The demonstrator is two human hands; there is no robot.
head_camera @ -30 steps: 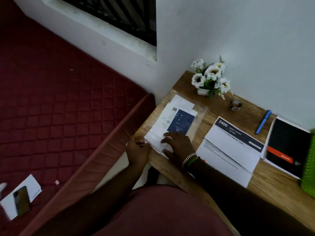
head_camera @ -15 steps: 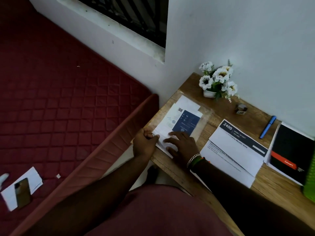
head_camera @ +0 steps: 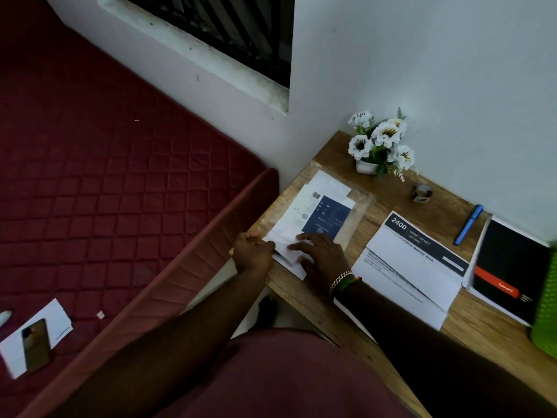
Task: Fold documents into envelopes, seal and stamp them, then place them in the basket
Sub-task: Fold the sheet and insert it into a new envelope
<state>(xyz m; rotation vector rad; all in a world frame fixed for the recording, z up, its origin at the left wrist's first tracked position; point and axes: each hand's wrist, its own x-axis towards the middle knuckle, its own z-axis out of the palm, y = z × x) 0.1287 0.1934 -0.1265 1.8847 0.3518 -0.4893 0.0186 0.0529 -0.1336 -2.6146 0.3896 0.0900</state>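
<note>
A stack of white papers with a dark blue printed sheet (head_camera: 327, 217) lies in a clear plastic sleeve at the desk's left corner. My left hand (head_camera: 252, 251) pinches the near left edge of a white paper (head_camera: 284, 241) from that stack. My right hand (head_camera: 324, 256), with a bracelet at the wrist, lies flat on the same stack, fingers spread. To the right sits a folded white document (head_camera: 419, 260) with a black "2400" header. A green basket (head_camera: 545, 303) shows only at the right frame edge.
On the wooden desk (head_camera: 482, 327) stand a pot of white flowers (head_camera: 378, 144), a small metal object (head_camera: 422, 193), a blue pen (head_camera: 468, 224) and a black notebook (head_camera: 509, 267). A red quilted mattress (head_camera: 105, 176) lies left, with a phone on paper (head_camera: 36, 345).
My left hand has moved from the desk edge onto the paper's edge and pinched it. The right hand stayed pressing on the stack. The camera view shifted slightly.
</note>
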